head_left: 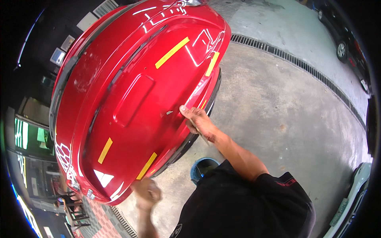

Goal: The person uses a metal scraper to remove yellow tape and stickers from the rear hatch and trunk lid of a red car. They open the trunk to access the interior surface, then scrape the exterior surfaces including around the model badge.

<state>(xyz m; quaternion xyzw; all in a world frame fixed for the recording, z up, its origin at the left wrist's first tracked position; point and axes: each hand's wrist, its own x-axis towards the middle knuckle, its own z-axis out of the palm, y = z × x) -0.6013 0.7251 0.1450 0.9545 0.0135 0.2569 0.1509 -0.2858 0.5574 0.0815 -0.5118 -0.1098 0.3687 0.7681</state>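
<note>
Concrete floor (274, 123), red car (162, 87) beyond hands (203, 124)

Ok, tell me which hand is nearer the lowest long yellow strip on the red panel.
Left. The left hand is just below that yellow strip in the picture; the right hand is farther, up and right, at the edge of the red panel.

Your right arm (242, 156) stretches forward and inward, right hand (202, 122) with thumb (183, 109) extended, fingers (192, 127) curled under. Your left hand (147, 192), blurred, looks curled above its forearm (147, 222).
</note>
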